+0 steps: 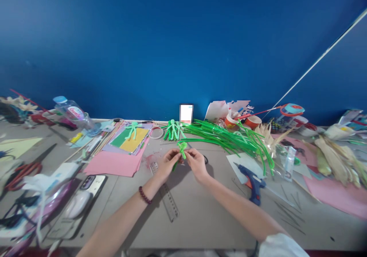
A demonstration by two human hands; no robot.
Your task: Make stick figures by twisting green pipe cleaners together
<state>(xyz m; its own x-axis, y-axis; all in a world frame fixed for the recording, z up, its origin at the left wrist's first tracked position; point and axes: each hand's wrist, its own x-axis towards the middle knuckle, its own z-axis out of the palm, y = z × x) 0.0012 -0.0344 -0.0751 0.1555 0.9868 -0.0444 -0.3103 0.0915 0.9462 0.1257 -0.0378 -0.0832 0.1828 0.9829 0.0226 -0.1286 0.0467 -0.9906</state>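
Head view: one green piece (182,148), pinched.
Left hand (169,160) and right hand (197,163), both nearly closed, grip it before the green stems (212,130); behind these, an orange cup (230,122) contains a red-topped item (229,111); far left of these, a bottle (75,113).

1. A blue wall (160,50) rises behind the grey table (206,226).
2. Toward the left, near the wall, is a clear plastic bottle (75,113) with a blue cap.
3. A phone (93,182) lies camera side up, a white rounded object (78,204) resting on it.
4. Pink sheets (110,165) lie flat beyond the phone.
5. A clear ruler (169,203) lies near the middle.
6. A blue glue gun (254,186) has its nozzle over a pale sheet (248,160).
7. At the right, pale dried husks (334,159) lie beside pink paper (335,196).
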